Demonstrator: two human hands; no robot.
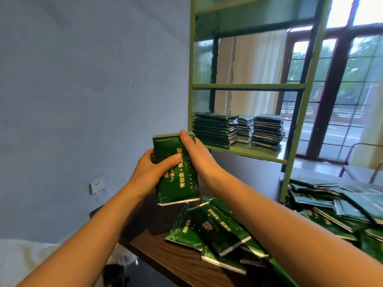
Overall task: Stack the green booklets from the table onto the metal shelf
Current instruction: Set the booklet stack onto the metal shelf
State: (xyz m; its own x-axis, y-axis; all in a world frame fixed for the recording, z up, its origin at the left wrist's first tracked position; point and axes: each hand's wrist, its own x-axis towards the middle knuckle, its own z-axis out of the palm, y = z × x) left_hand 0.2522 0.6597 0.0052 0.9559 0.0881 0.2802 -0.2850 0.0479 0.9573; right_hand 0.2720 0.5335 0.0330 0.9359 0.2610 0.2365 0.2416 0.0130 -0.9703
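Note:
Both my hands hold a small bundle of green booklets point(177, 179) upright in the air, left of the shelf. My left hand point(154, 172) grips its left edge, thumb across the cover. My right hand point(196, 156) lies along the right edge, fingers reaching the top. On the green metal shelf point(259, 151), three stacks of green booklets point(238, 130) stand side by side. Loose green booklets point(217, 230) lie scattered on the dark wooden table point(165, 253) below my arms, with more piled at the right point(342, 206).
The shelf's upper levels point(248, 86) hold nothing visible. A blue wall with a socket point(95, 185) is on the left. Behind the shelf is a large window point(342, 90), and a metal chair frame point(362, 162) stands at the far right. White cloth point(31, 264) lies bottom left.

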